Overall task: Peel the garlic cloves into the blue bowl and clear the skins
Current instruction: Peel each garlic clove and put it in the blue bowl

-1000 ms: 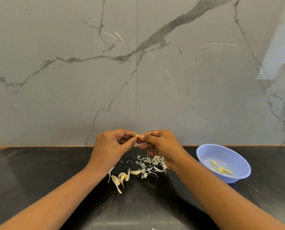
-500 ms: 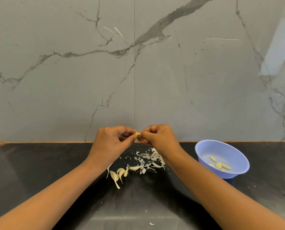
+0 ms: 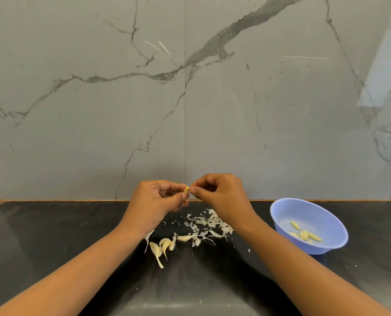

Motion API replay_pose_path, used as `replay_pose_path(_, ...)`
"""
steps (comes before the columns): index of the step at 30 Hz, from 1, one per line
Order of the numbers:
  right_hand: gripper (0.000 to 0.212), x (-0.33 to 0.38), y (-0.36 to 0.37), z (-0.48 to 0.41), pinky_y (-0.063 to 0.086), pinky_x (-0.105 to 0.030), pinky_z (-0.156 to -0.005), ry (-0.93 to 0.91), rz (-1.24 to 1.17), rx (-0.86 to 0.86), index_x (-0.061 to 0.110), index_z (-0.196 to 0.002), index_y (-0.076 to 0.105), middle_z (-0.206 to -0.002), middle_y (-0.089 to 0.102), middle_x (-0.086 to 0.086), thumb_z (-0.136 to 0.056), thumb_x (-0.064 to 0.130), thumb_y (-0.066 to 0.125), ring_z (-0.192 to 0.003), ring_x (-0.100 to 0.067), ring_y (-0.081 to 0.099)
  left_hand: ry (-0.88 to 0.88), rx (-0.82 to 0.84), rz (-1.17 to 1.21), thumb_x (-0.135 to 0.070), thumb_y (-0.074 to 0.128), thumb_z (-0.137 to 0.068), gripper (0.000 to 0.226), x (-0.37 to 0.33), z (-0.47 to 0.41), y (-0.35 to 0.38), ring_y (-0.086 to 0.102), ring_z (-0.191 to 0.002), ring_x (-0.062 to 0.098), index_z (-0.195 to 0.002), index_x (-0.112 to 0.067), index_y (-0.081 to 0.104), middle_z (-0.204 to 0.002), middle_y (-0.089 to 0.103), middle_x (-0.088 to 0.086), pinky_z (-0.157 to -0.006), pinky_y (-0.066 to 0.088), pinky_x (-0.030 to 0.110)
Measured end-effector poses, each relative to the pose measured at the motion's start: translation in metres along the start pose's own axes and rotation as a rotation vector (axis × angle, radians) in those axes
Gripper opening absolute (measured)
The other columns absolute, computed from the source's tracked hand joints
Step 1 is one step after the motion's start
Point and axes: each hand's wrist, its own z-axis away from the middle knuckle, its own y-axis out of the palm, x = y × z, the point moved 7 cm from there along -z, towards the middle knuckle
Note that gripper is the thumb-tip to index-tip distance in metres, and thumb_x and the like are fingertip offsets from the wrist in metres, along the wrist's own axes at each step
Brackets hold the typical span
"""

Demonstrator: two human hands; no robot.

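Fingers [image 3: 167, 187] of the left hand [image 3: 151, 204] curled, thumb and forefinger pinching one end of a small garlic clove [image 3: 186, 189] just below centre frame. Right hand [image 3: 224, 197] curled likewise, thumb and forefinger tips pinching the clove's other end; remaining fingers of both hands tucked in, holding nothing more. Thin strand of skin [image 3: 181, 205] dangling from the clove, short of the counter. Both hands raised above the worktop, in front of the wall's base.

At lower right of the frame, a shallow round blue bowl [image 3: 281, 209] standing on the counter just right of the right forearm. Inside it, several peeled cloves [image 3: 305, 235] lying close together on the bottom, toward the near side.

Below the hands, loose skins [image 3: 210, 222] scattered in a pale heap near the right wrist. Left of the heap, a few unpeeled cloves [image 3: 163, 245] bunched together beside the left forearm.

Glossy black countertop [image 3: 53, 236] across the lower third of the frame, back edge meeting a grey veined marble wall [image 3: 87, 133] along a thin copper-coloured line [image 3: 64, 200]. Wide stretch of dark counter at lower left, beyond the left forearm; another between the forearms toward the bottom edge, dotted with tiny white flecks. Narrower strip right of the bowl, up to the frame's right edge.
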Motion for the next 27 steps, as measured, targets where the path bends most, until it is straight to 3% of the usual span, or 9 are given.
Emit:
replay_pose_path(2, 0.01, 0.006, 0.0, 0.001, 0.048, -0.012, -0.063, -0.078, 0.057, -0.036, 0.016, -0.09, 0.075, -0.077, 0.07, 0.007, -0.086, 0.024, 0.069, -0.071, -0.002, 0.063, -0.034, 0.002, 0.041, -0.009, 0.072, -0.08, 0.011, 0.001, 0.001, 0.003, 0.074, -0.074, 0.017, -0.09, -0.015, 0.074, -0.078, 0.076, 0.008, -0.066, 0.059, 0.022)
replay_pose_path(5, 0.012, 0.017, 0.003, 0.004, 0.054, -0.026, -0.071, -0.259, 0.22, -0.094, 0.015, -0.09, 0.074, -0.084, 0.07, 0.004, -0.088, 0.023, 0.067, -0.076, -0.007, 0.063, -0.14, -0.001, 0.191, -0.007, 0.072, -0.079, 0.009, 0.006, 0.003, 0.006, 0.074, -0.074, 0.017, -0.087, -0.011, 0.073, -0.079, 0.075, 0.01, -0.068, 0.06, 0.024)
replay_pose_path(8, 0.012, 0.024, 0.005, 0.005, 0.054, -0.036, -0.065, -0.368, 0.328, -0.154, 0.014, -0.086, 0.073, -0.081, 0.068, 0.003, -0.087, 0.025, 0.066, -0.07, -0.009, 0.061, -0.214, -0.021, 0.28, -0.005, 0.072, -0.077, 0.008, 0.01, 0.002, 0.005, 0.071, -0.066, 0.014, -0.084, -0.008, 0.073, -0.074, 0.074, 0.009, -0.061, 0.059, 0.022)
replay_pose_path(12, 0.014, 0.03, 0.005, 0.007, 0.054, -0.034, -0.058, -0.416, 0.344, -0.202, 0.014, -0.08, 0.071, -0.076, 0.066, 0.003, -0.084, 0.025, 0.064, -0.064, -0.009, 0.059, -0.265, -0.011, 0.389, -0.008, 0.072, -0.065, 0.015, 0.01, 0.003, 0.006, 0.069, -0.06, 0.013, -0.08, -0.005, 0.073, -0.069, 0.072, 0.01, -0.053, 0.057, 0.02)
replay_pose_path(18, 0.007, 0.016, 0.002, 0.0, 0.054, -0.037, -0.067, -0.279, 0.182, -0.124, 0.011, -0.08, 0.069, -0.076, 0.066, 0.002, -0.085, 0.016, 0.067, -0.071, -0.013, 0.061, -0.326, 0.046, 0.454, -0.008, 0.072, -0.065, 0.017, 0.013, 0.003, 0.008, 0.071, -0.062, 0.015, -0.081, -0.004, 0.074, -0.075, 0.073, 0.016, -0.055, 0.058, 0.02)
replay_pose_path(23, 0.005, 0.006, -0.01, -0.004, 0.051, -0.018, -0.068, -0.146, 0.097, -0.123, 0.012, -0.082, 0.069, -0.077, 0.066, 0.003, -0.085, 0.013, 0.066, -0.073, -0.009, 0.061, -0.363, 0.064, 0.493, -0.008, 0.068, -0.075, 0.027, 0.014, 0.002, 0.004, 0.072, -0.065, 0.013, -0.1, 0.0, 0.069, -0.091, 0.074, 0.018, -0.053, 0.057, 0.018)
replay_pose_path(27, 0.013, -0.002, -0.012, -0.009, 0.046, -0.017, -0.064, -0.05, 0.25, 0.072, 0.014, -0.091, 0.073, -0.078, 0.068, 0.003, -0.09, 0.022, 0.063, -0.069, -0.006, 0.059, -0.367, 0.103, 0.46, -0.013, 0.068, -0.074, 0.031, 0.014, 0.002, 0.004, 0.072, -0.067, 0.013, -0.104, -0.003, 0.07, -0.096, 0.074, 0.016, -0.054, 0.057, 0.018)
